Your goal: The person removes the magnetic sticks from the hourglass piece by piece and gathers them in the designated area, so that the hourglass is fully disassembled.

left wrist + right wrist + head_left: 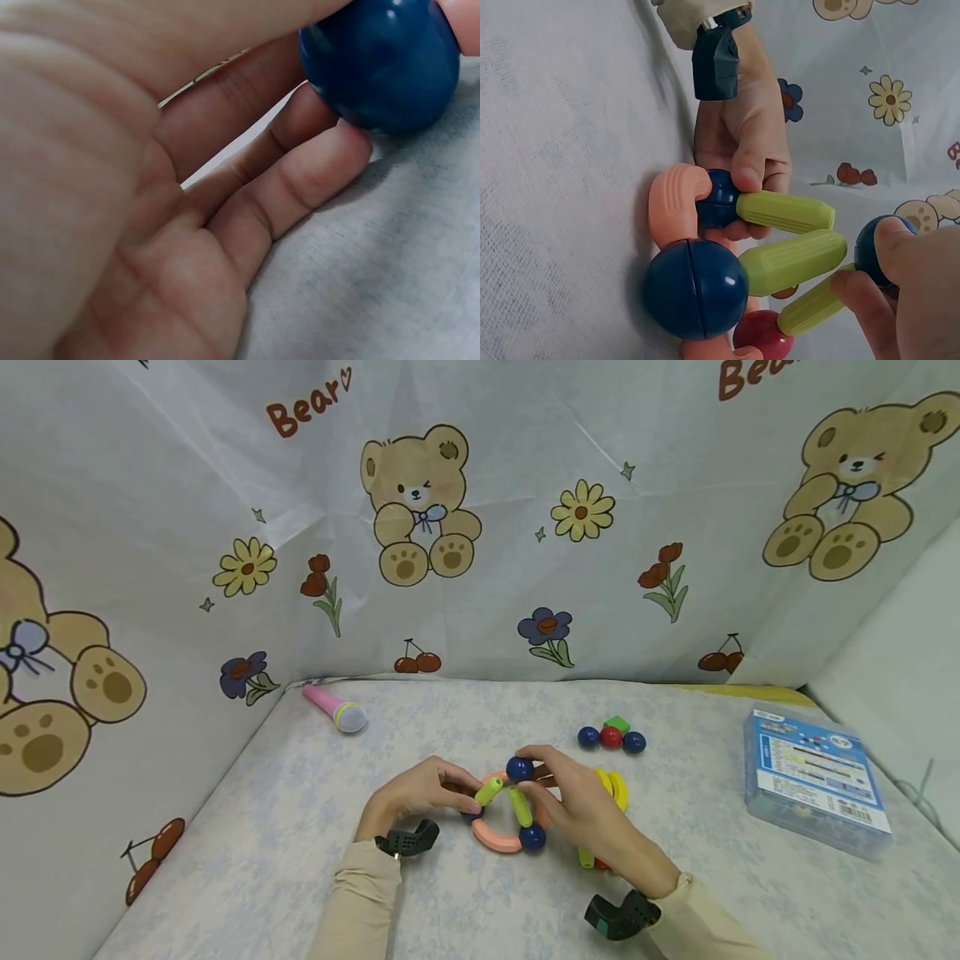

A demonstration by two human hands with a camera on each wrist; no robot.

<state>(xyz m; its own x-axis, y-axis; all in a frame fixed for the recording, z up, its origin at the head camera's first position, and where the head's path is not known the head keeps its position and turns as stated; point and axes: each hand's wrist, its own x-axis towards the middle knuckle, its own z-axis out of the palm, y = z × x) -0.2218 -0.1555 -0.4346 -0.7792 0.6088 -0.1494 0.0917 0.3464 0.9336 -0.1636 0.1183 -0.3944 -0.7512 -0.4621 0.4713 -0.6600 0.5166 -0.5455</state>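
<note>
A ring of orange curved rods [495,839] joined by balls lies on the table between both hands. My left hand [427,789] grips the ring's left blue ball [718,199], thumb on its upper side. Above the ring, my right hand [577,797] pinches another blue ball [519,768] between thumb and fingers. A front blue ball [532,837] and a red ball [763,335] also belong to the ring. Yellow-green sticks [795,262] rise from the three ring balls, leaning inward. The pinched ball overlaps the tip of the red ball's stick in the right wrist view.
Yellow curved pieces [618,790] lie beyond my right hand, a yellow-green stick [586,858] beneath its wrist. Farther back are blue and red balls [611,737] beside a green block [617,724]. A pink toy microphone [333,708] lies back left, a clear plastic case [817,781] at right.
</note>
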